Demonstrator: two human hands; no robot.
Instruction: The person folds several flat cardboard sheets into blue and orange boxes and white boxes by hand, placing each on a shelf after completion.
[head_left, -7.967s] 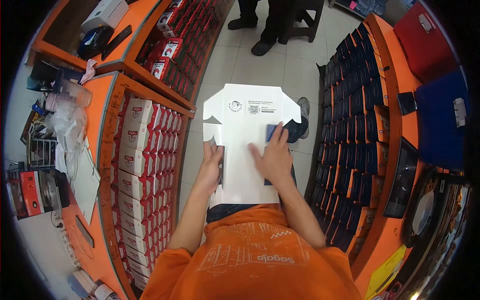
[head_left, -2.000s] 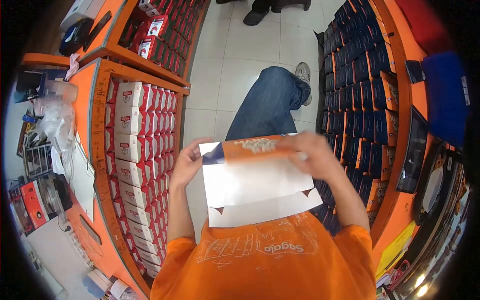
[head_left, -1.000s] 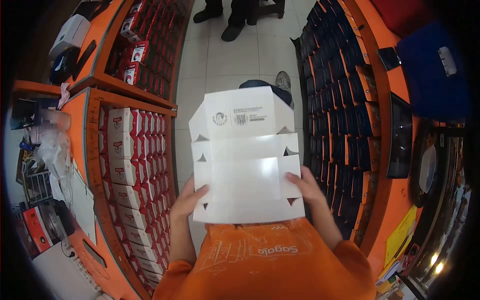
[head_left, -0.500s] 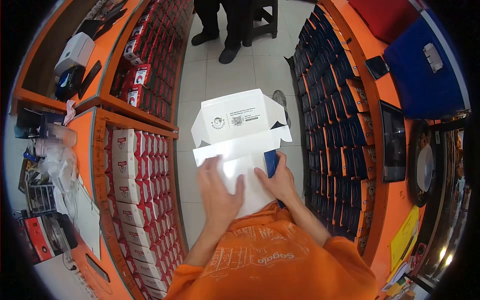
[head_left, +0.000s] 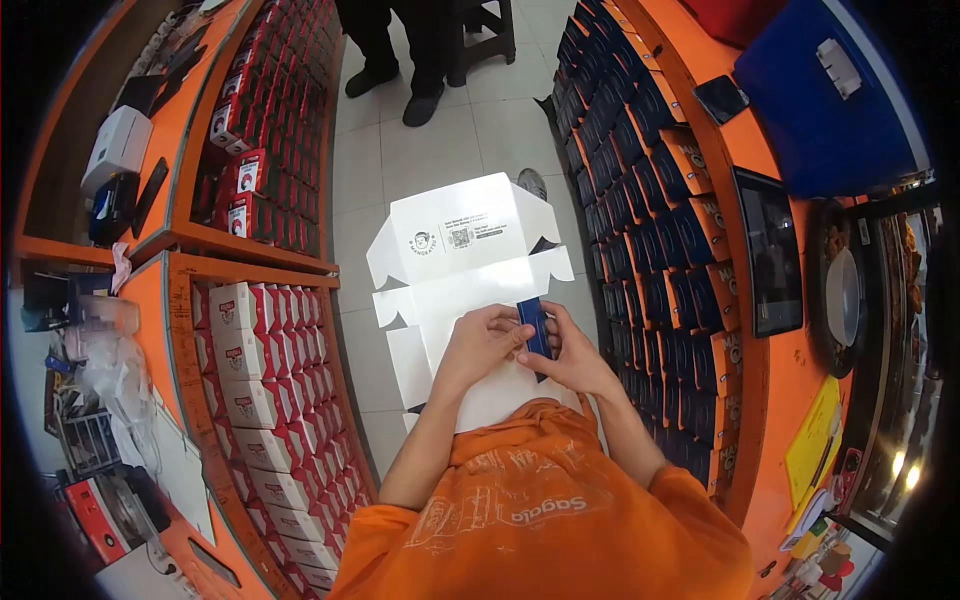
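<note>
Above the pale tiled floor (head_left: 510, 125), a flat white cardboard box blank (head_left: 465, 285) spreads before me, its narrow blue-faced right flap (head_left: 537, 330) folded up, pinched by my left hand (head_left: 488, 340) and right hand (head_left: 572, 352), the far flaps (head_left: 386, 255) unfolded.

A white carton blank (head_left: 450, 285) lies opened out just beyond the orange shirt (head_left: 545, 525), its panel with round logo and code farthest from it. Nearer the shirt, a side flap (head_left: 533, 318) bends inward, showing blue.
</note>
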